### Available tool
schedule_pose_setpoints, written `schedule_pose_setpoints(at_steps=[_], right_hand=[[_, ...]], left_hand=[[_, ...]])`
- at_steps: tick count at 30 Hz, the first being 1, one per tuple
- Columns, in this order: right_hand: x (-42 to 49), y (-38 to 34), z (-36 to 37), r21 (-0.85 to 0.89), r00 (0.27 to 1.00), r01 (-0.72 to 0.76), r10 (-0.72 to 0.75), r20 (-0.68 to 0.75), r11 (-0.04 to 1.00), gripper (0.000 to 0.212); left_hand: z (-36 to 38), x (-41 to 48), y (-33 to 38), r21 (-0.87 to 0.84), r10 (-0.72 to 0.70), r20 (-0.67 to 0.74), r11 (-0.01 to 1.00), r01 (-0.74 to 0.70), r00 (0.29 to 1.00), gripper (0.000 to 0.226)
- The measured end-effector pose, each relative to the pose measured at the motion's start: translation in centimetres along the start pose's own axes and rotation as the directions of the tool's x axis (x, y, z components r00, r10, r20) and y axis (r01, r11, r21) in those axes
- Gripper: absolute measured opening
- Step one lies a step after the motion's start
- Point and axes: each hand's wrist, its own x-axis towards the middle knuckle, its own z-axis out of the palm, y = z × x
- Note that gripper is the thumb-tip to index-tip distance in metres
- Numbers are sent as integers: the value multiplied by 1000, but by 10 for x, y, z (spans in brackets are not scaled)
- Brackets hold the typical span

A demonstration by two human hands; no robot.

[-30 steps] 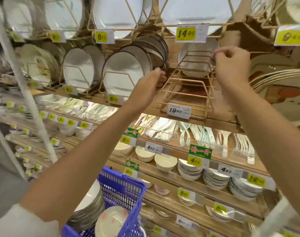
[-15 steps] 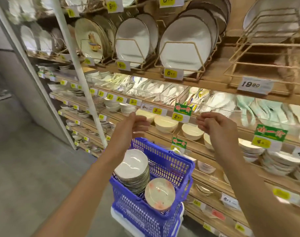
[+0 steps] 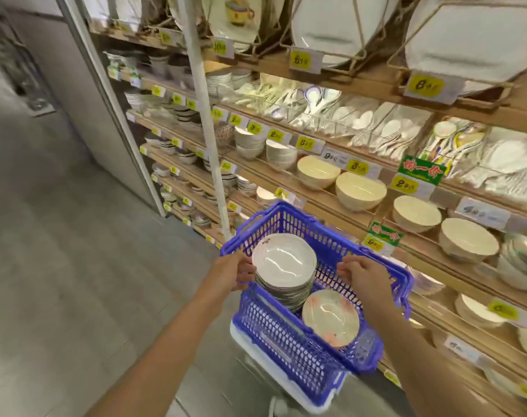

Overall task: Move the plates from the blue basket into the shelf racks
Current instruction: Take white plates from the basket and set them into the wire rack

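- Left hand (image 3: 235, 273): grip at the plate stack's (image 3: 283, 261) left edge, inside the blue basket (image 3: 312, 221); clasped or not, I cannot tell.
- Right hand (image 3: 367, 278): grip loose, empty; best cup the stack's right edge, lift few, level.

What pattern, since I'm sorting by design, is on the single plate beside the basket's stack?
Cream with orange-pink blotches; the single plate shows in the head view.

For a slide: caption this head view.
Left hand and right hand reach toward the plate stack in the blue basket beside stocked shelves.
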Motion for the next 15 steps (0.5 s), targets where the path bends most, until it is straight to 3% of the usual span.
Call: schedule_pose_setpoints(at_steps=[8,15], right_hand=[[75,34,60,-197,992,-106,116,43,975,19],[137,63,86,-448,969,-242,238,-67,861,21]], left_hand=[[-3,69,-12,79,-179,-50,980,182,983,20],[6,148,3,288,-177,-83,938,193,981,17]])
